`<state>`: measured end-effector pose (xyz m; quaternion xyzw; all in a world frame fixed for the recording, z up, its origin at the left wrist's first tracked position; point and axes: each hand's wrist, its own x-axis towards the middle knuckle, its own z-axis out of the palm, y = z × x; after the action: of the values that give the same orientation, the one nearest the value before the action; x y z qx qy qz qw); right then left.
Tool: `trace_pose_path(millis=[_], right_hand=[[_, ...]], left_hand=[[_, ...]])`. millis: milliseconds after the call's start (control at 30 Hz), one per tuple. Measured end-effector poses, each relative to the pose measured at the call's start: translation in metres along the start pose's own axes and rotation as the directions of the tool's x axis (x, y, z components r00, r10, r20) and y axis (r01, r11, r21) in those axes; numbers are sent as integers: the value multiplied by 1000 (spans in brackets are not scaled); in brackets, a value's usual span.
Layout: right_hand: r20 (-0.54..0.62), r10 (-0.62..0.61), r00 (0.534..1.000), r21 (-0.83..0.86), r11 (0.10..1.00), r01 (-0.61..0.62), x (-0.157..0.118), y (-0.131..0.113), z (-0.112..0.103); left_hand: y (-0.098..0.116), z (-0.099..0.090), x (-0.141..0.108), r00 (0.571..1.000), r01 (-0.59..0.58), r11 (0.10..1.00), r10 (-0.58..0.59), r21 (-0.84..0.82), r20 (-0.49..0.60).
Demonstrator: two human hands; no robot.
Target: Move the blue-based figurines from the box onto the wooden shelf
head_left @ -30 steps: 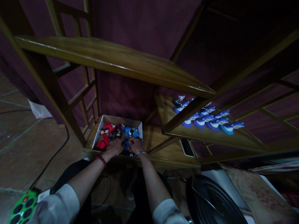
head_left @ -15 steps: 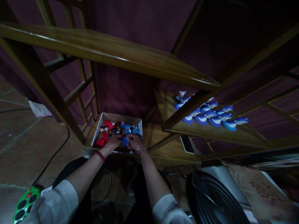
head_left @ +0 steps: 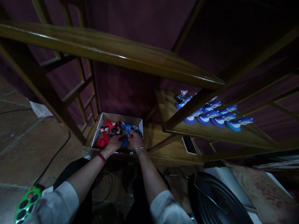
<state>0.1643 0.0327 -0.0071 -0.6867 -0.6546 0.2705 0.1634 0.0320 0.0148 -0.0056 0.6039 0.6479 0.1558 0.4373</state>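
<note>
A shallow open box (head_left: 97, 132) rests on the low shelf, with small figurines in it. Red-based figurines (head_left: 107, 123) lie on the left side and blue ones (head_left: 127, 127) on the right. My left hand (head_left: 114, 143) is inside the box, its fingers closed at a dark part beside a round blue base (head_left: 124, 142). My right hand (head_left: 135, 140) is curled over the box's right part, fingertips together by a small blue piece. Dim light and my own fingers hide exactly what the right hand grips.
Rows of blue and purple figurines (head_left: 217, 117) stand on a raised shelf to the right. A phone (head_left: 189, 145) lies on the lower shelf. A wooden rail (head_left: 112, 51) crosses above the box. A black round stool (head_left: 217, 199) and a green object (head_left: 28, 203) are near the floor.
My right hand has come away from the round blue base and shifted slightly up and right towards the blue figurines. My left hand stays by the base. The view has moved slightly.
</note>
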Motion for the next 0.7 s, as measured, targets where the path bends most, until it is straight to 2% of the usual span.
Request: trace_pose_path(millis=[133, 300, 533, 700], right_hand=[[-40, -44, 998, -155, 987, 37, 2, -10, 0], [-44, -105, 993, -304, 949, 87, 1, -19, 1], [-37, -80, 996, -379, 923, 60, 1, -20, 3], [-46, -85, 995, -349, 935, 64, 0, -20, 3]], left_hand=[[0, -1, 0, 1000, -22, 995, 24, 100, -16], [-3, 1, 1, 999, -33, 993, 36, 115, -19], [-6, 2, 2, 998, -50, 995, 53, 84, -31], [-1, -2, -1, 998, -49, 994, 52, 95, -26]])
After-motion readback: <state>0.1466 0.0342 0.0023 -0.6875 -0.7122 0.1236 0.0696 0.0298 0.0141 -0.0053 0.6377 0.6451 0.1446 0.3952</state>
